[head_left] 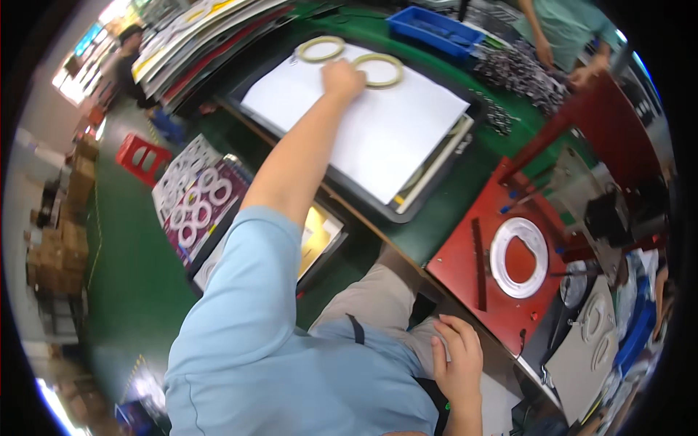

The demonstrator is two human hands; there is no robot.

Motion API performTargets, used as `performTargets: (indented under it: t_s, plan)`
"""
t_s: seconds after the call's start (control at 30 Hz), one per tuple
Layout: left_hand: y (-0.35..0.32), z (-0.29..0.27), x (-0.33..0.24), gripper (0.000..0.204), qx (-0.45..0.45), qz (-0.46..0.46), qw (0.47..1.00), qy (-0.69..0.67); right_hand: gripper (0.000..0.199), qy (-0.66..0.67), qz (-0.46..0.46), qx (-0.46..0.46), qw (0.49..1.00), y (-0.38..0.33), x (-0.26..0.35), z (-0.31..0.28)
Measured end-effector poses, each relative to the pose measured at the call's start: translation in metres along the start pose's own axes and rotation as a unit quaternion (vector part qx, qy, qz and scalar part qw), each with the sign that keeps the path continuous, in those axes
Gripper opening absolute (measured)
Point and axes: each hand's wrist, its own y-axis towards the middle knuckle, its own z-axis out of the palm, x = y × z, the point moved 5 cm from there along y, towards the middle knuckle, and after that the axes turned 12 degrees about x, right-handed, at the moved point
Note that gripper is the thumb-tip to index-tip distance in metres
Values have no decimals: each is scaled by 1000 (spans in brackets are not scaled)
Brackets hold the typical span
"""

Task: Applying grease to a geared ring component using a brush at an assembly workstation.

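Note:
My left arm reaches out over a stack of white sheets [385, 138] in a black tray [403, 216]. Its hand [343, 78], fingers curled, is at the left edge of a pale yellow flat ring [398, 71] and appears to grip it; the fingertips are partly hidden. Beyond the hand, a second pale yellow ring [301, 49] lies near the far corner of the sheets. Down by my lap, my right hand [459, 360] is held with fingers apart and loosely bent, nothing in it.
On my right is a red machine table [465, 254] bearing a white ring [499, 265]. A blue bin [436, 30] stands at the back. Another person's hands [582, 73] work beside a pile of small dark parts [523, 73]. Stacked boards [211, 43] rise at the far left.

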Motion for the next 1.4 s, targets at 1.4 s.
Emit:
performTargets:
  t_s: [1.4]
  plan:
    - [-421,7,-166,42,343,465,710,-402,28,374,-65,-256,889,-49,-73,-83]
